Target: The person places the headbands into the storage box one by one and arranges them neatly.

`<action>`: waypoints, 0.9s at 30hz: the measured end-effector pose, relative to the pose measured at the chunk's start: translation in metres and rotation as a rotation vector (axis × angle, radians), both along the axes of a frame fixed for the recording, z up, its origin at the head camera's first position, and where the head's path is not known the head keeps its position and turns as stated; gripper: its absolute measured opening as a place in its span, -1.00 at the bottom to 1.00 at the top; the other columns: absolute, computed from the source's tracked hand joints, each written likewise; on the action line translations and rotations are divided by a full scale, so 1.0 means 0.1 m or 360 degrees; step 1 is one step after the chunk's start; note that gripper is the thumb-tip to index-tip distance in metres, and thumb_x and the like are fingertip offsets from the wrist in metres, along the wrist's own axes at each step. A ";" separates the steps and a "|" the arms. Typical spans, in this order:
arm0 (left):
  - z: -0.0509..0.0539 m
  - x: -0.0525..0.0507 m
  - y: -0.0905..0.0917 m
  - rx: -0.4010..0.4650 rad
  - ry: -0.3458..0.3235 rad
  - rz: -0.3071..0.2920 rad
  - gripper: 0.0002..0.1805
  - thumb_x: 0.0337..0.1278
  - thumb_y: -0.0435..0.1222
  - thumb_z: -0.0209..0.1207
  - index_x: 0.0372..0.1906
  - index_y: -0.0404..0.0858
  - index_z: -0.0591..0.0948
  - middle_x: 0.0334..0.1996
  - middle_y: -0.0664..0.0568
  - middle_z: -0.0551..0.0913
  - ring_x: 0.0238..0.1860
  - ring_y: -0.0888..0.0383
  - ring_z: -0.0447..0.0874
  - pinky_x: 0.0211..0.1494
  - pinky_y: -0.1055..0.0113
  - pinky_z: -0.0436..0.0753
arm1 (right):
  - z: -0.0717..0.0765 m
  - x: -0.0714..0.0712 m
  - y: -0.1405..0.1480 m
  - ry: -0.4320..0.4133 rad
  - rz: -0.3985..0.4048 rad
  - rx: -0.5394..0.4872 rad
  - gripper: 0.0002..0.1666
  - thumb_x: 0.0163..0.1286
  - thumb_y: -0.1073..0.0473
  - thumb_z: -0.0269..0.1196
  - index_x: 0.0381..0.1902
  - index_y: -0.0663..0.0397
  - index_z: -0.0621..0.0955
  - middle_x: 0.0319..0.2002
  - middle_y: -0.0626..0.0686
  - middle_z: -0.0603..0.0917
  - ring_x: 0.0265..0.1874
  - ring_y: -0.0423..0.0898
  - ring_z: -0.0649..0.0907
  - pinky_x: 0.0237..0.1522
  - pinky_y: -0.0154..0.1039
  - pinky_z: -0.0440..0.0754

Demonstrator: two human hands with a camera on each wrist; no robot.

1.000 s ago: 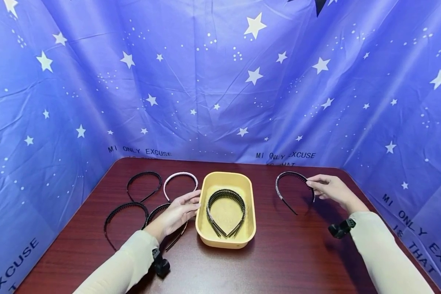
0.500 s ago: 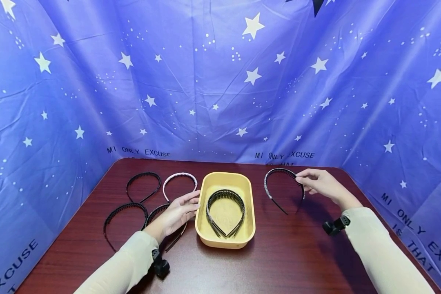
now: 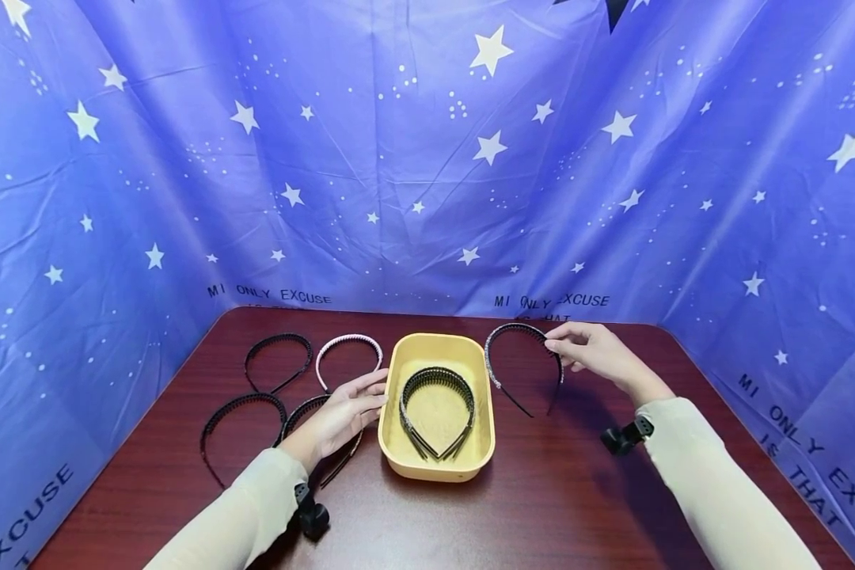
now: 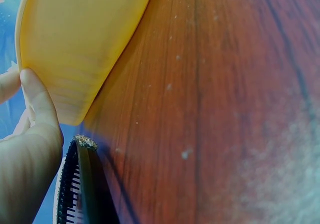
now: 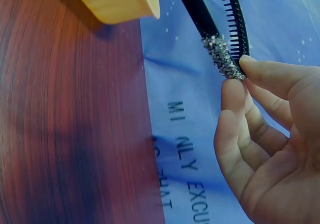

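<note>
In the head view my right hand (image 3: 591,355) pinches one side of a black toothed headband (image 3: 490,368), holding it above the table just right of the yellow box (image 3: 438,473). The right wrist view shows silvery glitter on this headband (image 5: 220,56), between thumb and fingertips. My left hand (image 3: 338,419) has its fingers fairly straight, touching the box's left side; the left wrist view shows the thumb (image 4: 37,93) against the yellow wall (image 4: 80,43). Inside the box lie several black headbands (image 3: 438,375), nested together.
Left of the box several headbands lie on the dark red table (image 3: 541,491): a pink one (image 3: 349,339), black ones (image 3: 278,338) and another partly under the left hand (image 3: 342,471). A blue starry cloth (image 3: 427,158) hangs around the table.
My right hand has moved left with the glittery headband, bringing it from the right part of the table to beside the box. The left hand and the box stay in place.
</note>
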State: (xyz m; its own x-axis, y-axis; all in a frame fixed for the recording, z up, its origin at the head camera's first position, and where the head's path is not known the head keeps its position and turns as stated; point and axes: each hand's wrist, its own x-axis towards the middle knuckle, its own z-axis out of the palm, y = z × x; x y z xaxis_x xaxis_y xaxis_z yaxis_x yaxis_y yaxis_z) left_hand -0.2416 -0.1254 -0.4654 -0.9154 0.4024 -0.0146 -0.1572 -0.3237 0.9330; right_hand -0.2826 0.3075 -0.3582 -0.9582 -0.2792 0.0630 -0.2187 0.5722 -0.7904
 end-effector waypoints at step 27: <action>0.02 0.00 0.00 0.0008 0.0020 -0.0026 -0.32 0.37 -0.57 0.00 0.52 -0.50 0.07 0.17 -0.25 0.45 0.07 0.12 0.58 0.12 0.37 0.61 | -0.09 -0.01 -0.55 -0.0047 0.0108 -0.0082 -0.62 0.39 0.06 0.34 0.03 0.21 0.66 -0.28 0.14 0.72 -0.32 0.05 0.70 -0.26 0.03 0.73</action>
State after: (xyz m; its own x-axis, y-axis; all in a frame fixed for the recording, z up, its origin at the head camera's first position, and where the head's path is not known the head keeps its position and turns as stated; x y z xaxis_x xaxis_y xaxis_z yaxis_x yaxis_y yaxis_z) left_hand -0.2417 -0.1254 -0.4639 -0.9087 0.4174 -0.0012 -0.1509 -0.3258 0.9333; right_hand -0.2836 0.2523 -0.3672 -0.9389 -0.3405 0.0511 -0.2318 0.5155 -0.8249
